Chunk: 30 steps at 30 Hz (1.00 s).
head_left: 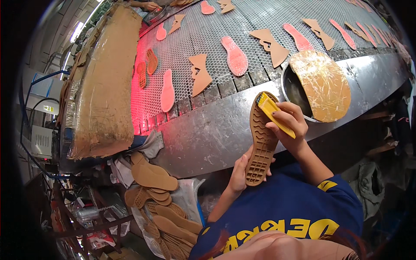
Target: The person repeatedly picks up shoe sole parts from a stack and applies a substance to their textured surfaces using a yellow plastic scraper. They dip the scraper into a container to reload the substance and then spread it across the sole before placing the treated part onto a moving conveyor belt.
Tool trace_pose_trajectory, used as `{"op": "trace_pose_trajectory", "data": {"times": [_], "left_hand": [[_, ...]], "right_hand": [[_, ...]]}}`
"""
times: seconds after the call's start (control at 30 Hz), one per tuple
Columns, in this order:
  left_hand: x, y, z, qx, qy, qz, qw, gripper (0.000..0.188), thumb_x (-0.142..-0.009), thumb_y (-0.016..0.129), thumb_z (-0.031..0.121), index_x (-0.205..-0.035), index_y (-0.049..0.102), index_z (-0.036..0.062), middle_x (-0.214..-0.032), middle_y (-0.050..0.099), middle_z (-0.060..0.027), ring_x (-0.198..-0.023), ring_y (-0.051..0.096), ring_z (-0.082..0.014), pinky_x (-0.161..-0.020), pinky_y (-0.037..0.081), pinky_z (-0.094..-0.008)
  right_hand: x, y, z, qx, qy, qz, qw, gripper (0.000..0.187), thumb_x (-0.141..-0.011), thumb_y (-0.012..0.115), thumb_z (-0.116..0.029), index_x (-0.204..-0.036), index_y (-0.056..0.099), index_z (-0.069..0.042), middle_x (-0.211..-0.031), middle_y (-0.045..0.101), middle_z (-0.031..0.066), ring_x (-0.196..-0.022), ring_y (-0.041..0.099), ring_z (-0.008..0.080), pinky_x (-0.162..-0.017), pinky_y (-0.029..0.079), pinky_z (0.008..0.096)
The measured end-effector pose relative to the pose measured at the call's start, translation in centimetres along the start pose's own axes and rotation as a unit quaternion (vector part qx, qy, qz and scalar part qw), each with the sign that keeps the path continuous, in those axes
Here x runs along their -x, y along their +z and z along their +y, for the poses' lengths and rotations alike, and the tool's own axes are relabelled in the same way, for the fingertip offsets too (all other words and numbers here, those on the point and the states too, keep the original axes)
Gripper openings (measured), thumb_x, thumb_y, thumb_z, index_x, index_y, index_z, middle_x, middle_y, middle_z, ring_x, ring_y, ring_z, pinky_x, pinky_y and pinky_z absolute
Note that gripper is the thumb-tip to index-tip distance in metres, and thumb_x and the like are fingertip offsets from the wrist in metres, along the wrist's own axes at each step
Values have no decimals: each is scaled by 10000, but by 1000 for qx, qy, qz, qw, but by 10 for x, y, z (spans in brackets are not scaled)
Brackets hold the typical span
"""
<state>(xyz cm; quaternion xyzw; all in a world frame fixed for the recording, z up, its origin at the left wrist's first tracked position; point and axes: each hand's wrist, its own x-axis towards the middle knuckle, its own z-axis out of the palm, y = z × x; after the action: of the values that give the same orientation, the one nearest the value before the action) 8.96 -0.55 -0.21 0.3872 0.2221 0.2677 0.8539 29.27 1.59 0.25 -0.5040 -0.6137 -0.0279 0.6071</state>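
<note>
My left hand (238, 172) is wrapped around the heel half of a brown shoe sole (263, 145), its thumb and fingers on opposite edges. The sole stands tilted over the metal ledge, its gridded, ribbed face turned up. In my right hand (293, 125) is a flat yellow-handled brush (277, 116), pinched between thumb and fingers. Its dark bristles rest at the toe end of the sole, inside the raised rim. To the right of that hand stands a round metal pot (286, 89), partly covered by a scuffed tan board (323, 86).
Beyond the metal ledge (203, 149), a mesh conveyor (216, 30) carries pink insoles (234, 56), tan cut-out pieces (200, 74) and brown soles (151, 61) under red light. Worn cardboard (104, 82) covers the left side. Stacked soles (158, 177) lie lower left. Another person's hand (151, 6) shows far off.
</note>
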Motion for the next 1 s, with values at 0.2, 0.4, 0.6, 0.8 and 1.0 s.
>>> {"op": "trace_pose_trajectory", "data": {"times": [0.2,0.4,0.6,0.8,1.0], "left_hand": [[-4,5,1,-18,-1,-3,1000,718,-1016,199,524,-1494,219,-11,-1144,615,-217,-814,658,-202,-650,561,-284],[-8,10,2,-30,-3,0,1000,732,-1012,204,538,-1497,207,-10,-1140,617,-213,-810,659,-201,-647,563,-283],[-11,13,3,-12,-7,7,1000,760,-1001,205,572,-1500,203,-1,-1140,615,-218,-796,665,-203,-641,569,-278],[-23,14,10,12,7,-1,1000,762,-995,197,591,-1498,216,19,-1135,608,-235,-790,668,-215,-620,577,-284],[-38,15,16,69,25,-16,997,746,-993,189,595,-1495,215,44,-1155,596,-223,-817,671,-238,-621,588,-305]], "right_hand": [[-4,-9,5,5,-5,0,1000,332,-710,835,-100,-969,644,-21,-1062,616,167,-916,655,280,-778,549,337],[-9,-20,3,-15,-13,-28,999,339,-711,832,-100,-978,637,-23,-1067,625,175,-926,651,299,-792,539,347],[-10,-29,2,-90,-8,-81,993,298,-738,803,-91,-964,623,-17,-1079,630,175,-926,654,303,-803,532,346],[-13,-40,6,-128,-3,-149,980,279,-782,768,-135,-966,612,4,-1068,632,206,-951,643,304,-831,516,353],[-15,-46,5,-152,5,-166,974,280,-786,764,-157,-962,607,-6,-1053,636,200,-923,647,300,-818,519,356]]}}
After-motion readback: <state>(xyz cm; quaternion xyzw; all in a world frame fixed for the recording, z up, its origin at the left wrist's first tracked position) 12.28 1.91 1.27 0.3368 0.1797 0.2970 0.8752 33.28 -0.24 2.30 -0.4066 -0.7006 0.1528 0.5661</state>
